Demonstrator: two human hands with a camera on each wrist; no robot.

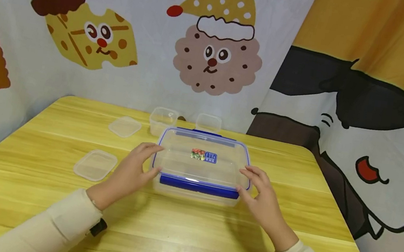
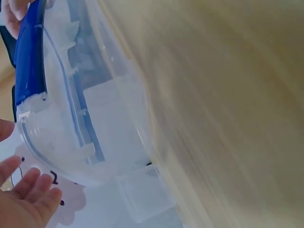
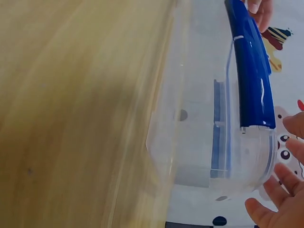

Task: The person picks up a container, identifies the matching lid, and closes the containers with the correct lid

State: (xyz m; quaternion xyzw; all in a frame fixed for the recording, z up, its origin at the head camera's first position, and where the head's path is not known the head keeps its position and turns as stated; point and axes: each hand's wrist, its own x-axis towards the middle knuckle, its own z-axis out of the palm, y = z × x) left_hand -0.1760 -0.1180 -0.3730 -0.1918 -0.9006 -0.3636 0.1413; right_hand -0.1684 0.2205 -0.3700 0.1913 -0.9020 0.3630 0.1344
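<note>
A large clear plastic food storage box point(image 1: 191, 195) stands on the table, its clear lid point(image 1: 180, 164) lying on top. The lid has a blue rim, a small printed label point(image 1: 204, 156) and a long blue latch flap point(image 1: 198, 186) on the near side. My left hand point(image 1: 132, 168) is at the box's left side, fingertips and thumb right at the lid's edge. At the right edge is my right hand point(image 1: 263, 196), its fingers spread loosely around the near corner. In both wrist views the fingers point(image 2: 35, 187) are extended rather than curled around the box.
Behind the large box stand two small clear containers, one at left point(image 1: 162, 121) and one at right point(image 1: 209, 122). Two translucent square lids lie on the left of the wooden table, one farther back point(image 1: 125, 126) and one nearer point(image 1: 95, 165). Printed curtains hang behind the table.
</note>
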